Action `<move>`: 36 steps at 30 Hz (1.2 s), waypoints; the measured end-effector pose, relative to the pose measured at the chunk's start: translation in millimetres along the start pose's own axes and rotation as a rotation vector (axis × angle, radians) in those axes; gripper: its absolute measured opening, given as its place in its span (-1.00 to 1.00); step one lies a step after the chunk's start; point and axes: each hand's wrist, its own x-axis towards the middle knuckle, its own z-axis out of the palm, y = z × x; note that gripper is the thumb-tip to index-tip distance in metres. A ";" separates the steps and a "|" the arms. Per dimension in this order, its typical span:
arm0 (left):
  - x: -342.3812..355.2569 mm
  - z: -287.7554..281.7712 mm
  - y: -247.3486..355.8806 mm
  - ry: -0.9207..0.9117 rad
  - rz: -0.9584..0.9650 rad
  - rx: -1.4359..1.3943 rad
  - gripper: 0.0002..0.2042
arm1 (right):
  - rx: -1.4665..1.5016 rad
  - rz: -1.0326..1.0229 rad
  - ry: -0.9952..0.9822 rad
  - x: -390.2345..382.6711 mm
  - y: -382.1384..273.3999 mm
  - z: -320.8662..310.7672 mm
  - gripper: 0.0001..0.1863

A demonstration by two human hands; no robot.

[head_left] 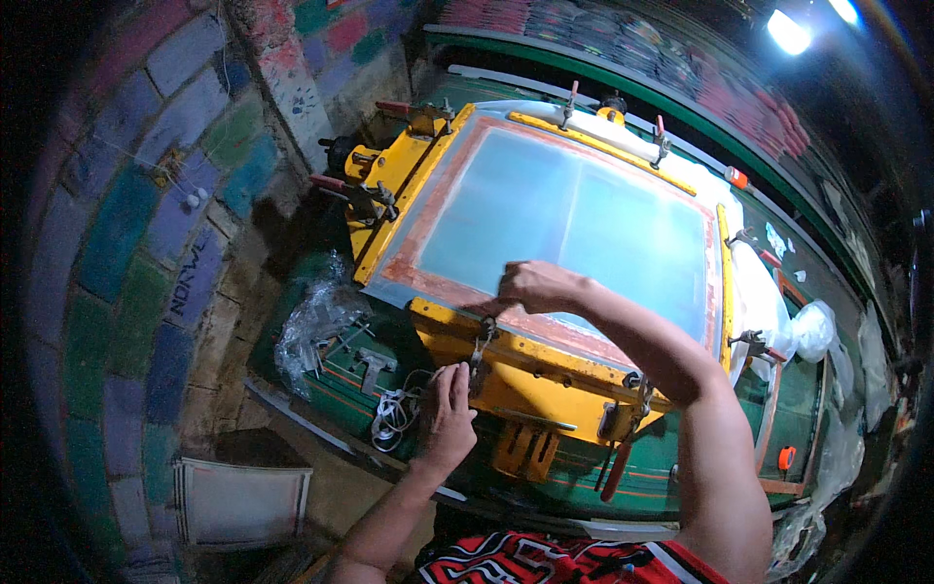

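Observation:
At the front yellow clamp bar (525, 348), my right hand (545, 287) is closed in a fist above a metal toggle clamp (484, 336). It appears wrapped around the clamp's handle, which the fingers hide. Lower down and to the left, my left hand (449, 414) has its fingertips drawn together against the lower end of the same clamp. Beyond both hands lies a wide screen frame (443, 195) with reddish-brown borders and pale translucent mesh (574, 209). Yellow clamp bars edge it on all sides. A second toggle clamp (637, 404) with a red handle hangs at the bar's right.
A green table (574, 487) carries crumpled clear plastic (316, 326), a grey metal tool (373, 368) and a coiled white cable (394, 419) on the left. An orange tape measure (786, 457) lies at right near white plastic sheeting (759, 297). A painted brick wall (146, 234) rises at left.

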 end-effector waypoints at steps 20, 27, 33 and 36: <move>15.2 21.6 92.4 0.157 0.284 0.272 -0.42 | -0.058 0.048 -0.111 -105.8 -8.7 14.0 -0.89; 13.2 53.1 136.6 0.087 0.368 0.196 -0.45 | -0.009 0.072 -0.003 -208.6 -27.5 11.3 -0.87; 0.8 72.7 154.2 0.009 0.350 0.121 -0.46 | 0.042 0.120 -0.093 -270.6 -36.9 -5.2 -0.88; -1.5 80.0 161.5 -0.024 0.370 0.064 -0.49 | 0.014 0.116 -0.190 -262.1 -29.5 -11.8 -0.80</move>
